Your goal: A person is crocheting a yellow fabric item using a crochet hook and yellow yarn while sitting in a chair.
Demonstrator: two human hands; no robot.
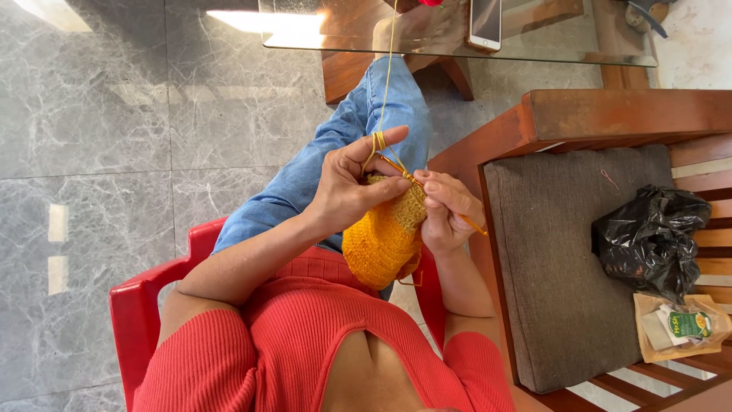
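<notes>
over the lap of a person who sits in a red plastic chair [130, 305], the head view shows both hands close together at a piece of yellow crochet work [385, 240]. the left hand [347, 187] has its grip pressed on the upper edge of the crochet work, thumb against the side fingers, while the forefinger stands up with the yellow yarn [386, 69] wound around it. the right hand [446, 210] has its grip pinched on a thin crochet hook [404, 174], whose tip lies at the top edge of the work, between the two hands. the crochet work hangs down from the hands above the blue jeans [305, 175], not resting on any surface.

the yarn goes up in a tight line toward the glass bench [305, 34] at the top, where a phone [486, 23] lies near the front edge. i judge that the ball could be pulled off this edge if the yarn is drawn too strongly, or that the yarn could catch on the glass corner. the loops on the forefinger may slip off if the finger bends, and then the tension is lost. the hook tip may also leave the stitch, since the grip on it is light.

on the right a wooden seat with a grey cushion [557, 267] carries a black plastic bag [648, 236] and a small paper packet [682, 328] near its far edge, well apart from the hands.
</notes>
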